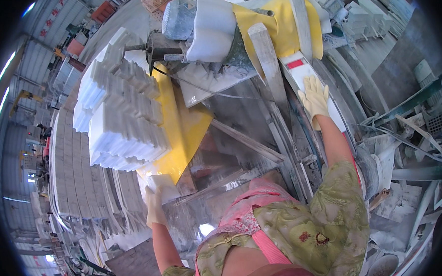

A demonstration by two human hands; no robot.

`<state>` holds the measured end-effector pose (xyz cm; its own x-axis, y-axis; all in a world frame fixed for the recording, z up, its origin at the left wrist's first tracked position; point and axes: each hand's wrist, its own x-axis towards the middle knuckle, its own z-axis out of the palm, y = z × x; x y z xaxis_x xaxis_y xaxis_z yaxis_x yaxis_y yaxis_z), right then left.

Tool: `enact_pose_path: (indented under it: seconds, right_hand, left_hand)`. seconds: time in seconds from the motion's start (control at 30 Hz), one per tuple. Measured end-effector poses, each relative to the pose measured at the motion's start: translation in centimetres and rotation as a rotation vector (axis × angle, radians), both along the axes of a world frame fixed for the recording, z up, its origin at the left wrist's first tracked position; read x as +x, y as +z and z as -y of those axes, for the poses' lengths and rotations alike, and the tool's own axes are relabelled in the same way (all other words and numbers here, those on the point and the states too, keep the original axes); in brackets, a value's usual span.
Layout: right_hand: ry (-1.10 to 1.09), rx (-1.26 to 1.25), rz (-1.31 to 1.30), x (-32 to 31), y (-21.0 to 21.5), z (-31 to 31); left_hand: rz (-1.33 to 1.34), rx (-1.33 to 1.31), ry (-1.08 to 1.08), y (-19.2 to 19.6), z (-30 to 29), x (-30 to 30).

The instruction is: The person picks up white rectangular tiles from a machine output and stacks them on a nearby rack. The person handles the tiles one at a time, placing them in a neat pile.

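Note:
A pale glove covers my left hand [154, 207], which grips the edge of a small white stone tile [164, 186] at the lower end of a yellow sheet [188, 139]. Its thumb is partly hidden. My right hand [314, 97], also gloved, lies with its fingers spread on a long white strip [335, 114] with a red patch near its far end. Several stacks of white stone tiles [124, 133] stand beside the yellow sheet, beyond my left hand.
A machine with a white-wrapped motor housing [212, 30] stands ahead, partly draped with yellow cloth [274, 23]. A wooden board [265, 55] leans near the strip. Long stone slabs [70, 160] lie at left. A bucket [383, 268] is at lower right.

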<state>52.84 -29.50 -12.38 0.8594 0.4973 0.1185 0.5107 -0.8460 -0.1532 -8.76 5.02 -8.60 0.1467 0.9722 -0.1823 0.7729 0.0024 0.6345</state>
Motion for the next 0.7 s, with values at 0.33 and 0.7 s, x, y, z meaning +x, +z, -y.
enact_pose_path:
  seconds: [0.33,0.7]
  right_hand:
    - [0.272,0.129,-0.17,-3.6,2.3,11.7]
    - [0.149,-0.23,0.228,-14.7,2.2,17.8]
  left_hand:
    - [-0.107,0.058,-0.097,2.1,0.6,1.8]
    - [0.169,0.088,-0.118,-0.8,-0.7,0.9]
